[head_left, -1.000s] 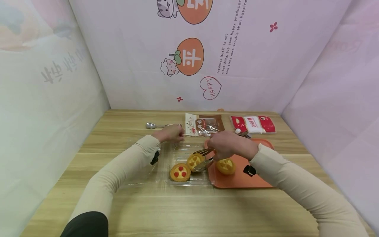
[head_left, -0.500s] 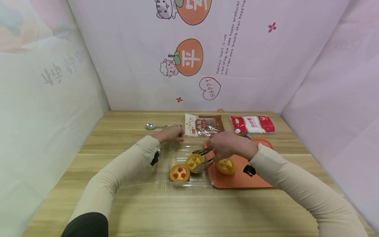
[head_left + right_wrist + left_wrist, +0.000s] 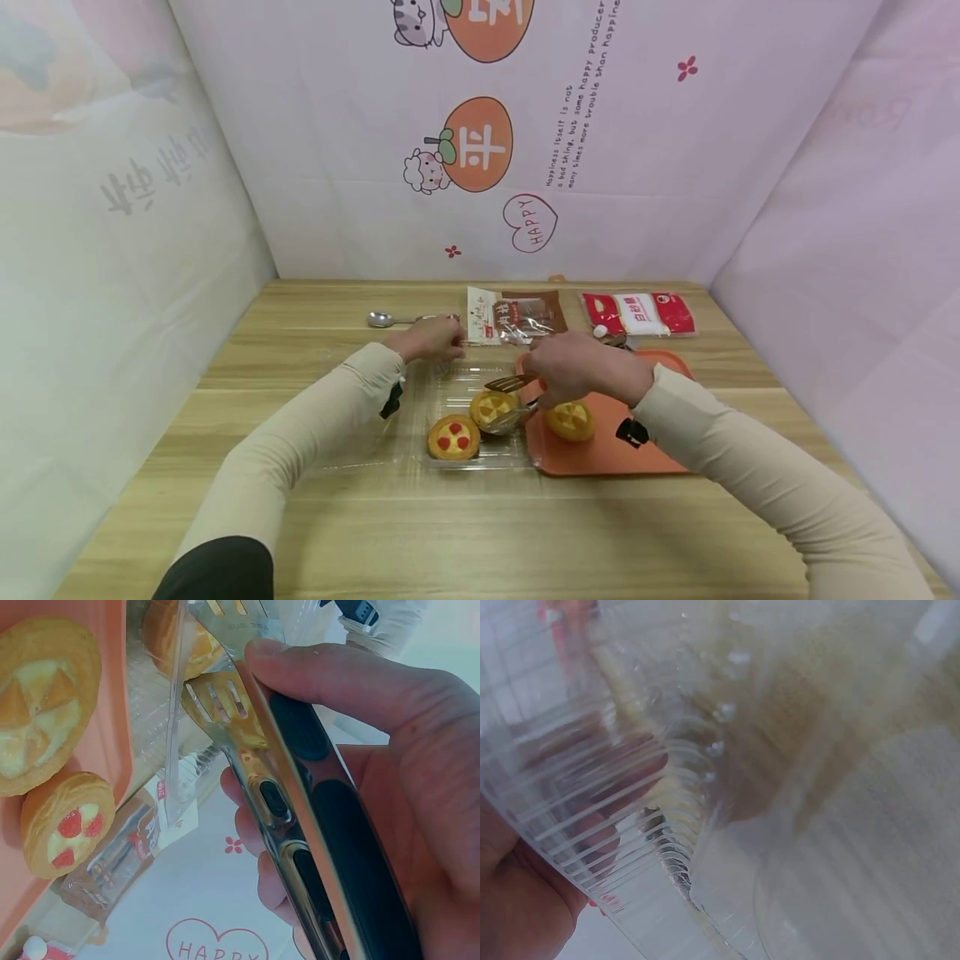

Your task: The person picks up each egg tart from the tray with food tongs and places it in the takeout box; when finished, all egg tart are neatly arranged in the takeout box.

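In the head view my right hand (image 3: 576, 367) holds metal tongs (image 3: 510, 383) with dark grip inserts, their arms apart. The tongs' lower arm lies at the side of a yellow-topped tart (image 3: 489, 406) in a clear plastic box (image 3: 480, 463). Beside it in the box sits a tart with red fruit (image 3: 453, 437). My left hand (image 3: 433, 337) grips the far left part of the clear plastic, thumb and fingers on either side of its ribbed wall (image 3: 630, 802). On the orange tray are another yellow-topped tart (image 3: 572, 422) and, in the right wrist view, a red-topped tart (image 3: 69, 825).
The orange tray (image 3: 615, 462) stands right of the box. A clear lid (image 3: 352, 458) spreads left, under my left forearm. Behind lie a spoon (image 3: 381, 319), a brown packet (image 3: 528, 315) and a red and white packet (image 3: 637, 314). Fabric walls (image 3: 360, 167) enclose the table.
The tongs have turned slightly, with their lower arm at the yellow-topped tart. Both hands have stayed in nearly the same place.
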`<state>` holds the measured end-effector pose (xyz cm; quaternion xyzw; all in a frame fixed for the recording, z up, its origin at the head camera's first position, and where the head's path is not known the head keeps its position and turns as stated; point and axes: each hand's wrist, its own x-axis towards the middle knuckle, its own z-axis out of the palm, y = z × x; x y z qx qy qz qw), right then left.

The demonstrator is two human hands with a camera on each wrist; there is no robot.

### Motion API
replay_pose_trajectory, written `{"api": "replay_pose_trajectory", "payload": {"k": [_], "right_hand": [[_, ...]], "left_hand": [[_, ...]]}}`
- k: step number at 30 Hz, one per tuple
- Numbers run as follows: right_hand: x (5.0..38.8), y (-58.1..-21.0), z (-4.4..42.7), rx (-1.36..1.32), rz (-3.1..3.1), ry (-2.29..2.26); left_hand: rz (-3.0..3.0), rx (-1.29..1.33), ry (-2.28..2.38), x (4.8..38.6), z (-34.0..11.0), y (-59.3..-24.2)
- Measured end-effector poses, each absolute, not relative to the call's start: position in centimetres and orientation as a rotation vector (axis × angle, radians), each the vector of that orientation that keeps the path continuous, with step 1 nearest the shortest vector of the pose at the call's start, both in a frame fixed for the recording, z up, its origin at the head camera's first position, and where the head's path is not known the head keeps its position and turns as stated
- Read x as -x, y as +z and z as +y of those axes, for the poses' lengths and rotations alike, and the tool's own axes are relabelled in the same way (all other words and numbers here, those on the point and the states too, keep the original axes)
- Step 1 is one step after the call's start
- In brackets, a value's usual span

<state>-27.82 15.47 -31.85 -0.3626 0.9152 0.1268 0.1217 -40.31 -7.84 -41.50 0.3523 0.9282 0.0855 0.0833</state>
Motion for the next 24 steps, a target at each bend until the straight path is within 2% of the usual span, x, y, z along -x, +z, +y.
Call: {"api": "replay_pose_trajectory", "payload": {"k": [12, 18, 24], "right_hand": [[27.8, -31.0, 16.4, 1.006, 2.669, 0.24], [27.6, -29.2, 20.5, 0.857, 2.781, 0.024], [26.5, -29.6, 25.8, 0.734, 2.809, -0.038]], "left_hand": [[2.774, -1.054, 0.233, 40.3, -7.7, -41.4], [2.765, -1.076, 0.24, 40.4, -7.6, -41.5], [2.785, -1.068, 0.24, 40.1, -7.8, -41.4]]}}
